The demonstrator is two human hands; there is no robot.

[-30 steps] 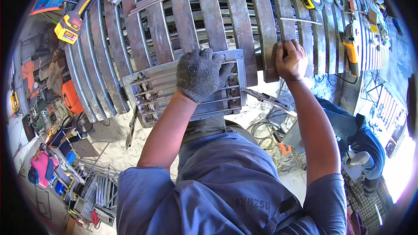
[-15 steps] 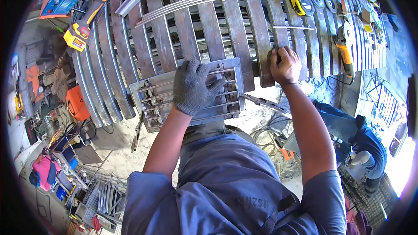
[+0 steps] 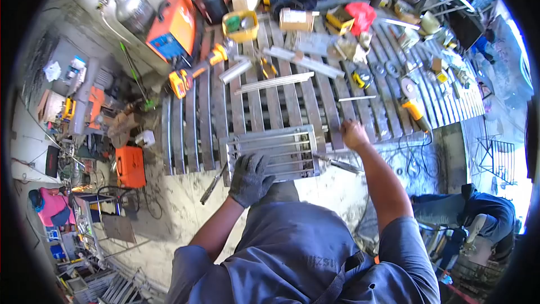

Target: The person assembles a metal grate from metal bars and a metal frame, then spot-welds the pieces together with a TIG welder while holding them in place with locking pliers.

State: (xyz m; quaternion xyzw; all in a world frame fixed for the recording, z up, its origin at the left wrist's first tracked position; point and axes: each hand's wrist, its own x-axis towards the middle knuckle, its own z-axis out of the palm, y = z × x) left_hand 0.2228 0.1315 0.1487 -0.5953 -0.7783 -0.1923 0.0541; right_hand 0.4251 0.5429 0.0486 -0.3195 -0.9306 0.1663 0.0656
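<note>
- Head view: outdoors on a sandy workshop floor stands a slatted steel workbench (image 3: 197,129), crowded with tools along its far side: a yellow drill (image 3: 194,73), an angle grinder (image 3: 415,110), a tape measure (image 3: 361,79) and loose metal strips (image 3: 275,83). An orange welder (image 3: 171,31) and a gas cylinder (image 3: 126,8) sit behind it.
- Head view: a small metal grille (image 3: 275,152) lies flat at the near edge of the bench, right in front of the person.
- Head view: the left hand (image 3: 249,179), in a grey glove, rests on the near rail of the grille with fingers curled over it, seemingly steadying the frame.
- Head view: the right hand (image 3: 354,134), bare, presses on a bench slat just right of the grille, closed small; whether it pinches anything I cannot tell.
- Head view: I judge this a positioning step; the next move calls for squaring the grille on the slats under a firm hold.
- Head view: another person (image 3: 478,214) crouches at lower right, well apart.
</note>
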